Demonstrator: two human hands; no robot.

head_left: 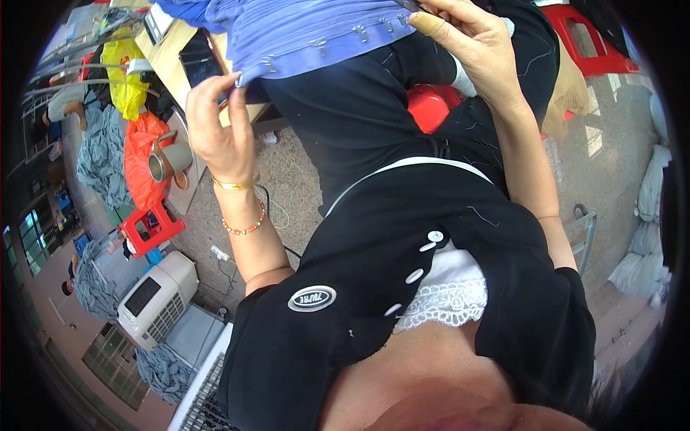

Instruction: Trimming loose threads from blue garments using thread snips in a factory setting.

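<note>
A blue pleated garment (302, 39) lies across my lap, with several small metal fasteners or pins spaced along its near edge. My left hand (219, 126) pinches the left corner of that edge between thumb and fingertips. Over at the right end of the edge, my right hand (480, 50) is closed around a small dark tool (411, 6), partly cut off by the top of the view, so its kind is unclear. A yellowish cover wraps the right thumb. Loose threads cling to my black trousers (338, 108) below the cloth.
A wooden table (162, 50) at the upper left bears a dark phone-like device (200, 59). Beside it hang a yellow bag (123, 72) and an orange-red bag (144, 154), near a grey-green mug (171, 159). Red stools (152, 228) and white sacks (647, 223) stand around.
</note>
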